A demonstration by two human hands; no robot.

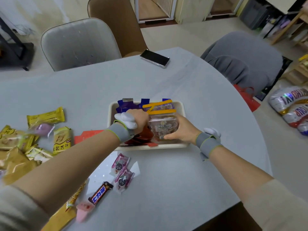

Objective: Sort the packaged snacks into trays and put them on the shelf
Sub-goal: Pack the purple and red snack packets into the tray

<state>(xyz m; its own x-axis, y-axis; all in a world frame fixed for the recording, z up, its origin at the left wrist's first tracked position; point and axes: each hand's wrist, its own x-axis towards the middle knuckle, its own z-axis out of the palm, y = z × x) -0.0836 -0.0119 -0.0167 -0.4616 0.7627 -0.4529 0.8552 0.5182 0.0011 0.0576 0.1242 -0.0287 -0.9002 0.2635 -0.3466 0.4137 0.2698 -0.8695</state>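
A cream tray [181,105] sits mid-table and holds blue pouches [124,105], red packets [146,134] and clear bags with orange zip tops. Over the tray, both hands grip one such clear bag [162,125]. My right hand [181,130] clasps its right side and bottom. My left hand [139,120] is closed against its left edge. Yellow snack packs [45,116] lie in a pile at the left. Two pink packets [122,170], a dark chocolate bar [100,192] and a pink jelly cup [84,209] lie near the front.
A phone [155,58] lies at the table's far edge. Chairs stand behind: grey [78,42], brown [116,20] and a grey padded one [241,59] at right. Foil balloons [291,107] rest on the floor at right. A wooden shelf [298,24] is at the far right.
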